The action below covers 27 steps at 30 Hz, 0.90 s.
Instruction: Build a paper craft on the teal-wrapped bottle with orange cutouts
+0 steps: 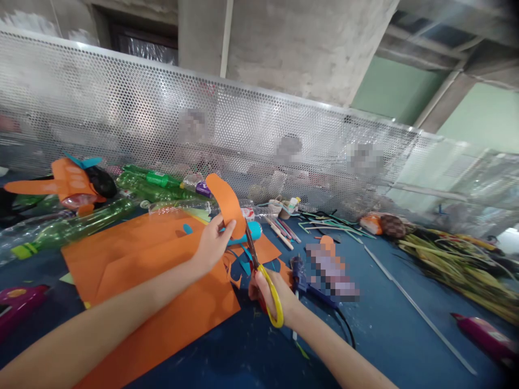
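My left hand pinches a curved strip of orange paper, rounded at its upper end and held up above the table. In my right hand is a pair of scissors with yellow and red handles. Its dark blades point up and touch the lower right edge of the strip; whether they are parted I cannot tell. Large sheets of orange paper lie beneath my left arm. Blue and orange paper scraps are scattered under the blades, close to a light blue rolled piece.
Green plastic bottles and an orange paper-covered bottle model are on the left. A blue glue gun with a cord lies right of the scissors. Magenta tools lie at both sides. Behind stands a perforated metal panel; dried stalks lie right.
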Each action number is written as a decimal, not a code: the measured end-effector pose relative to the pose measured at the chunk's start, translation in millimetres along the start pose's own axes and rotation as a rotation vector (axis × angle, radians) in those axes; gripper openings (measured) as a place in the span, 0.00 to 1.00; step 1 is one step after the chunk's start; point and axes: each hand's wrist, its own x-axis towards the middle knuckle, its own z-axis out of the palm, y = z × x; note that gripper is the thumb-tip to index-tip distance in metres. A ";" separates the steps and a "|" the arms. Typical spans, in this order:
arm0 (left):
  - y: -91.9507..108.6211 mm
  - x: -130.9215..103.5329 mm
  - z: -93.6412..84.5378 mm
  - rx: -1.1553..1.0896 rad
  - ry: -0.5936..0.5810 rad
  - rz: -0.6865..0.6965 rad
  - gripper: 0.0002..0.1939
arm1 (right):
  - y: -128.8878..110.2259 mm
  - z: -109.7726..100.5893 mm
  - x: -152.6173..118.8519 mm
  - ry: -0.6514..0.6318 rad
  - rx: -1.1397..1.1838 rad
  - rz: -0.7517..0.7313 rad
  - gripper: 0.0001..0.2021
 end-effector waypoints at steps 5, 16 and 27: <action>-1.2 -5.4 4.6 -0.021 -0.028 -0.007 0.10 | 4.3 0.0 -0.2 0.015 -0.018 -0.055 0.29; -1.9 -8.2 5.1 0.033 -0.053 0.031 0.11 | 6.2 -0.7 -2.0 0.024 -0.044 -0.093 0.30; -0.8 -7.7 4.9 0.084 -0.041 0.011 0.11 | 8.0 2.1 -2.6 0.041 -0.014 -0.086 0.30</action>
